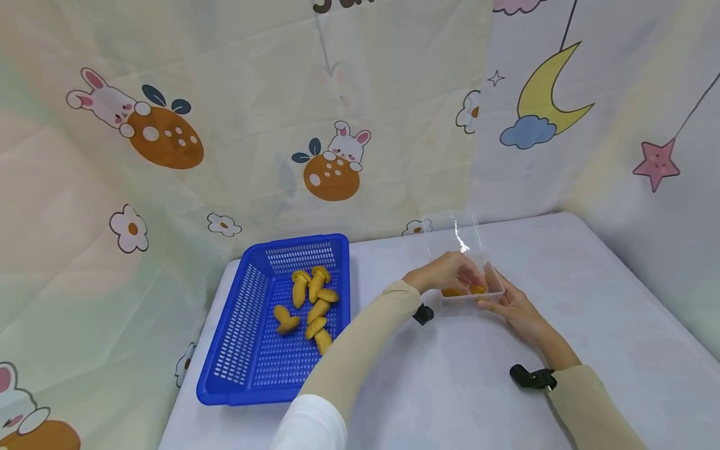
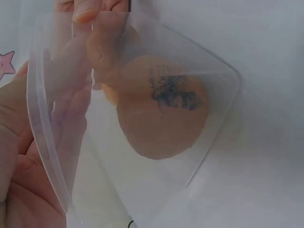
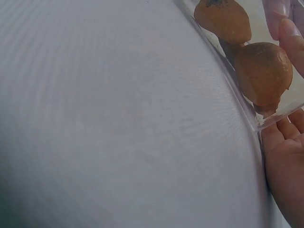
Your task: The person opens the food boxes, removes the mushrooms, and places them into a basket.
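Note:
At the right of the table is a clear plastic box [image 1: 469, 301], its transparent lid [image 1: 439, 240] raised at the back. My left hand [image 1: 447, 273] reaches in from above, curled fingers pinching a yellow-brown mushroom [image 1: 478, 289]. Another mushroom [image 1: 452, 292] lies beside it, at the box's left. My right hand [image 1: 520, 310] grips the box's right end, thumb at the front. In the right wrist view, two brown caps show through the wall, fingertips [image 3: 289, 35] right at the nearer cap [image 3: 263, 73]. In the left wrist view, one cap [image 2: 161, 123] shows through the plastic.
To the left stands a blue perforated basket [image 1: 230, 350] with several yellow-brown mushrooms [image 1: 319, 306] in it. My left forearm [image 1: 360, 340] passes over its front right corner. Behind the white table [image 1: 439, 387] hangs a printed cloth [image 1: 394, 125].

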Available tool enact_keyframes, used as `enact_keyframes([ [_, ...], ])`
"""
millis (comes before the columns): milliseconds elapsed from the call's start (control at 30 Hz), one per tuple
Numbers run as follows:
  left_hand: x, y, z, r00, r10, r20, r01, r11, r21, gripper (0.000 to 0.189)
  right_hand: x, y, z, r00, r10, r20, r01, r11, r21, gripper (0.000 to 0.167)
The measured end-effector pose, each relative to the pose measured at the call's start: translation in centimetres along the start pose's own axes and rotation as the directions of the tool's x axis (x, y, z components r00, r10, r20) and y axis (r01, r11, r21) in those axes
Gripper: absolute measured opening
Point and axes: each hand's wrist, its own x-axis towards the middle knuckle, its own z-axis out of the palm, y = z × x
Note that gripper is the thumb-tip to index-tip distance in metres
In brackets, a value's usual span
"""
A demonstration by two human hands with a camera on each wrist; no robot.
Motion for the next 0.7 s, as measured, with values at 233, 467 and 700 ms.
enact_keyframes([
  [233,0.8,-0.3,0.4,1.000,0.010,0.025,-0.012,0.998,0.066,0.025,0.1,0.0,0.0,1.000,-0.003,-0.001,0.003,0.999,0.037,0.090],
  [467,1.0,-0.4,1.0,1.000,-0.005,0.018,0.002,0.986,0.165,0.024,0.1,0.3,0.0,1.000,-0.015,0.001,0.015,0.998,0.059,0.091],
  [700,0.8,0.0,1.5,1.000,-0.020,-0.006,0.021,0.964,0.264,0.016,0.1,0.4,0.0,1.000,-0.016,0.007,0.015,0.996,0.086,0.092],
])
